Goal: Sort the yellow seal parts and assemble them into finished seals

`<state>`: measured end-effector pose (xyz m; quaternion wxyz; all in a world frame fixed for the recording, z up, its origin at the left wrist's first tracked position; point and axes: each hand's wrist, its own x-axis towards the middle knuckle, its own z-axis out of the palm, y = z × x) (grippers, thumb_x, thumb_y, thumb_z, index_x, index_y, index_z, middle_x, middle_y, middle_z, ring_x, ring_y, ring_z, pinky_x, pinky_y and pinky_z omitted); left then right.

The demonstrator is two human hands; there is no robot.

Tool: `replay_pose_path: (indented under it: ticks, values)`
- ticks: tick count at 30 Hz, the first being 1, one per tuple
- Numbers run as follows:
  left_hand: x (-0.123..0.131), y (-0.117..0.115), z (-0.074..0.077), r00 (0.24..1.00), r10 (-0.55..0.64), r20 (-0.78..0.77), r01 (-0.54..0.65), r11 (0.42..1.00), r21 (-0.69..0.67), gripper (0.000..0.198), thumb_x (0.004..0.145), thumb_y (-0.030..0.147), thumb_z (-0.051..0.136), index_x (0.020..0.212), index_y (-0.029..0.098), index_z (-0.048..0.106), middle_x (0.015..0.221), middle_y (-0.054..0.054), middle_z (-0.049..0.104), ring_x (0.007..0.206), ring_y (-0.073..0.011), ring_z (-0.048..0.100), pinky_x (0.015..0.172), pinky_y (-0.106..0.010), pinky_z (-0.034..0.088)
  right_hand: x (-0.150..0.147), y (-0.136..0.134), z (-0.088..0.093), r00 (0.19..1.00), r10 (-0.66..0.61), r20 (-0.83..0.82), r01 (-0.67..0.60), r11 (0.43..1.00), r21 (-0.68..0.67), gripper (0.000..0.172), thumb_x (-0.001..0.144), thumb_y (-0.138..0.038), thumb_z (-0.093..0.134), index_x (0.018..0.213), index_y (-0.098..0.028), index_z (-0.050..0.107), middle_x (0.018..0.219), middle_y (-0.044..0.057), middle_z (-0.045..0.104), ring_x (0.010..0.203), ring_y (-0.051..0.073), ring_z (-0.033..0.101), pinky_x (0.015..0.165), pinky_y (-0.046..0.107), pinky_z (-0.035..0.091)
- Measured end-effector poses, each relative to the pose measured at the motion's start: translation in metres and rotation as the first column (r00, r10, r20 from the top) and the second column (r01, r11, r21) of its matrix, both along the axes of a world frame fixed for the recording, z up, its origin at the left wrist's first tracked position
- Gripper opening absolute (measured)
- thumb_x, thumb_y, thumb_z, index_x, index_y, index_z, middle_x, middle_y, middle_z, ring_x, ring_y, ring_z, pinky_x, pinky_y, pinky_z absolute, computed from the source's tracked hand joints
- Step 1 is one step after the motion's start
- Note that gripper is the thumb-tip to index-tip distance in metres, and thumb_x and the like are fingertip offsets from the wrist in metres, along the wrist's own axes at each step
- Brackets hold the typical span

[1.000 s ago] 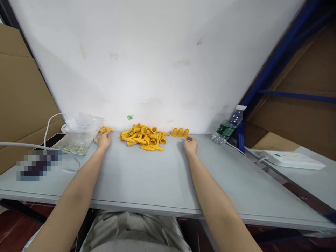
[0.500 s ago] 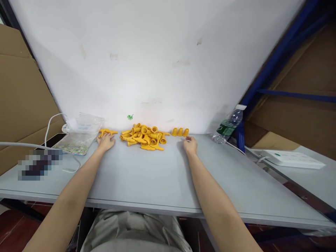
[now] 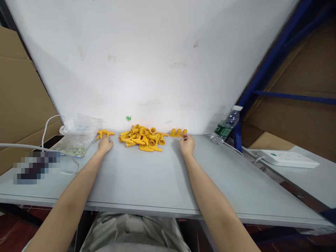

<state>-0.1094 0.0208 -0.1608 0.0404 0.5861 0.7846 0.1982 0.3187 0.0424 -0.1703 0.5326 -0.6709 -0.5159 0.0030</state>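
My left hand (image 3: 105, 144) rests on the table, thumb apart from the fingers, just in front of a few yellow branched plastic pieces (image 3: 106, 132). Its fingertips are partly hidden. My right hand (image 3: 187, 145) is curled at the front of the rightmost of three small yellow cups (image 3: 178, 132) standing in a row. Its fingertips overlap that cup's lower edge; whether they touch it, or what lies between them, I cannot make out. Between my hands lies a heap of yellow cone-shaped and branched plastic parts (image 3: 141, 136).
Clear plastic bags (image 3: 76, 140), a white cable (image 3: 44, 131) and a dark phone-like object (image 3: 54, 141) lie at left. A green-labelled bottle (image 3: 225, 126) leans at right, near a white power strip (image 3: 287, 158). Behind the grey table (image 3: 147, 182) stands a white panel (image 3: 157, 70).
My right hand has moved slightly forward to the rightmost yellow cup. My left hand has drawn back a little from the yellow branched pieces. The view has shifted slightly.
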Motion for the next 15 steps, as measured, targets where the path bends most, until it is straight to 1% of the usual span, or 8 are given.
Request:
replay_pose_path:
  ticks: [2,3,4,6,8,10,13,15]
  values:
    - [-0.001,0.0,0.0,1.0,0.001,-0.03,-0.001,1.0,0.006,0.051,0.086,0.02,0.047,0.135,0.007,0.054,0.151,-0.019,0.041,0.142,-0.0279,0.038,0.115,-0.037,0.034,-0.009,-0.001,0.005,0.993,0.091,0.072,-0.095,0.993,0.062,0.017,0.081,-0.025,0.042,0.084,-0.019,0.058,0.091,0.009,0.066,0.079,0.021,0.058,0.083,0.037,0.046]
    - [-0.002,-0.001,0.0,0.999,0.005,-0.049,-0.004,1.0,0.006,0.05,0.086,0.02,0.046,0.133,0.007,0.055,0.151,-0.019,0.042,0.142,-0.0278,0.038,0.115,-0.038,0.034,-0.016,-0.002,0.008,0.983,0.149,0.111,-0.156,0.986,0.06,0.017,0.082,-0.027,0.043,0.084,-0.019,0.057,0.09,0.009,0.066,0.078,0.02,0.058,0.081,0.037,0.047]
    - [-0.002,-0.002,0.001,0.998,0.01,-0.068,-0.01,1.0,0.005,0.048,0.087,0.021,0.045,0.132,0.007,0.056,0.151,-0.018,0.042,0.141,-0.0285,0.038,0.115,-0.04,0.034,-0.023,-0.004,0.011,0.967,0.208,0.148,-0.214,0.976,0.029,0.017,0.084,-0.028,0.044,0.085,-0.019,0.058,0.09,0.009,0.066,0.078,0.02,0.058,0.08,0.037,0.047]
    - [-0.001,-0.004,0.001,0.995,0.022,-0.102,-0.022,1.0,-0.001,0.046,0.088,0.023,0.044,0.129,0.009,0.059,0.152,-0.018,0.041,0.141,-0.0303,0.038,0.114,-0.044,0.035,-0.039,-0.009,0.015,0.929,0.305,0.211,-0.289,0.952,-0.107,0.02,0.086,-0.032,0.047,0.09,-0.018,0.061,0.092,0.009,0.066,0.083,0.021,0.059,0.082,0.037,0.045]
    - [0.0,-0.006,0.002,0.991,0.032,-0.126,-0.033,0.999,-0.001,0.045,0.088,0.025,0.044,0.127,0.011,0.06,0.153,-0.017,0.039,0.142,-0.0308,0.036,0.115,-0.047,0.033,-0.055,-0.016,0.019,0.899,0.353,0.257,-0.285,0.921,-0.267,0.022,0.087,-0.034,0.049,0.094,-0.019,0.063,0.098,0.009,0.067,0.092,0.024,0.059,0.085,0.039,0.043]
    - [0.001,-0.008,0.002,0.99,0.037,-0.135,-0.038,0.999,-0.004,0.045,0.087,0.026,0.044,0.127,0.011,0.06,0.155,-0.017,0.036,0.144,-0.0304,0.033,0.116,-0.047,0.03,-0.067,-0.022,0.021,0.883,0.363,0.299,-0.241,0.895,-0.374,0.021,0.085,-0.031,0.05,0.097,-0.021,0.064,0.106,0.009,0.066,0.101,0.026,0.059,0.087,0.04,0.042]
    - [0.003,-0.01,0.005,0.991,0.055,-0.123,-0.057,0.998,-0.013,0.046,0.086,0.026,0.046,0.128,0.013,0.06,0.156,-0.016,0.034,0.145,-0.0303,0.03,0.117,-0.049,0.025,-0.075,-0.027,0.023,0.884,0.337,0.324,-0.174,0.88,-0.443,0.023,0.083,-0.025,0.05,0.102,-0.021,0.062,0.113,0.01,0.065,0.106,0.027,0.058,0.088,0.043,0.042]
    - [0.007,-0.01,0.01,0.993,0.071,-0.09,-0.072,0.997,-0.004,0.045,0.084,0.026,0.049,0.126,0.015,0.061,0.156,-0.016,0.034,0.145,-0.0307,0.028,0.117,-0.051,0.024,-0.076,-0.029,0.024,0.896,0.314,0.315,-0.145,0.876,-0.459,0.026,0.084,-0.025,0.048,0.106,-0.02,0.061,0.115,0.011,0.065,0.107,0.028,0.057,0.09,0.045,0.041]
